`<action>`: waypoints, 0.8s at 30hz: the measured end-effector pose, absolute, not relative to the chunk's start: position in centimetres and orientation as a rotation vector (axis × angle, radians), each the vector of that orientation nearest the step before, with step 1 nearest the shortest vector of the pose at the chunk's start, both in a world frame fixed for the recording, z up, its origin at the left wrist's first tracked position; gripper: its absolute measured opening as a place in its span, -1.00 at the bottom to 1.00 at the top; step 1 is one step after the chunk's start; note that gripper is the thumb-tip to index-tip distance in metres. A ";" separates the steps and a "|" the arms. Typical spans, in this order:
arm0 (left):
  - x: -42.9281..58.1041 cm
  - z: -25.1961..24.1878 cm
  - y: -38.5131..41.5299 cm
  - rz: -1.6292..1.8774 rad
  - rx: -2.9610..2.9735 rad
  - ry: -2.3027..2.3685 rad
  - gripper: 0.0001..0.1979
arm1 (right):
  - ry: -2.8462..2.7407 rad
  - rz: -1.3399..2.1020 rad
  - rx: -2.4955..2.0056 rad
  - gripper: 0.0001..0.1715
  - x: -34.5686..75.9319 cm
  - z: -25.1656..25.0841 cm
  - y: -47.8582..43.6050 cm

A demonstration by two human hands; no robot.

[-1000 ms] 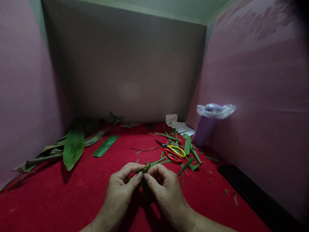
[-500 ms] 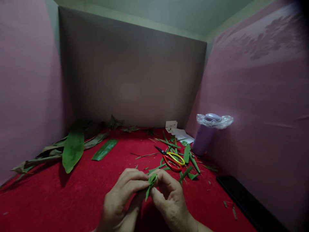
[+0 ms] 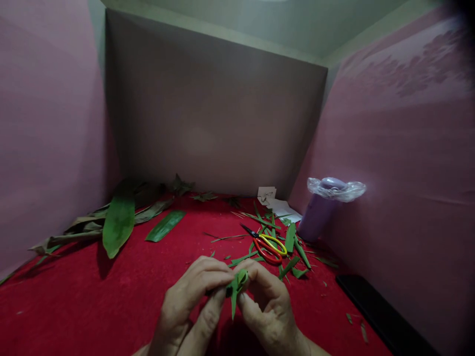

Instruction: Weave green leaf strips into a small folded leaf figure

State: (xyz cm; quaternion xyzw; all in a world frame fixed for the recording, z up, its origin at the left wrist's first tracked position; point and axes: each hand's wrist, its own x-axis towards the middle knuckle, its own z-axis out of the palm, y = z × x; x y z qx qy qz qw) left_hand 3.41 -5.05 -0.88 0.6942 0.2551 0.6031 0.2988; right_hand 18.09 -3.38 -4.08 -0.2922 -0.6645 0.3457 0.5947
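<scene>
A small piece of folded green leaf (image 3: pixel 237 286) is pinched between both hands, just above the red cloth (image 3: pixel 111 306). My left hand (image 3: pixel 196 301) grips its left side with thumb and fingers closed. From the right, my right hand (image 3: pixel 265 301) holds the looped end between thumb and index finger. One pointed strip of the leaf hangs down between the two thumbs. Part of the folded leaf is hidden behind the fingers. Beyond my hands lie scissors (image 3: pixel 267 246) with one red and one yellow handle, blades toward the upper left.
Green leaf scraps (image 3: pixel 291 237) surround the scissors. A purple bin (image 3: pixel 315 217) lined with clear plastic stands at the right, beside white paper (image 3: pixel 285 210). Large leaves (image 3: pixel 118 225) are piled at the left, near a cut leaf piece (image 3: pixel 166 226). A black flat object (image 3: pixel 378 306) lies at right.
The hanging strip has swung to point more straight down, and the left thumb now presses the leaf near the fingers. The whole view has shifted slightly.
</scene>
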 end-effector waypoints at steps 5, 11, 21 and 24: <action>3.1 -1.4 -4.1 1.499 1.747 0.803 -0.83 | -1.552 0.774 -0.754 -0.81 18.3 -4.6 -3.3; 3.3 -1.2 -3.2 1.258 1.626 0.775 -0.84 | -1.520 0.895 -0.745 -0.81 18.3 -3.9 -3.2; 3.2 -0.9 -3.0 1.169 1.624 0.743 -0.91 | -1.556 1.035 -0.756 -0.81 18.6 -3.5 -3.2; 3.3 -0.9 -2.9 1.195 1.594 0.738 -0.96 | -1.600 1.029 -0.767 -0.81 18.6 -3.5 -3.2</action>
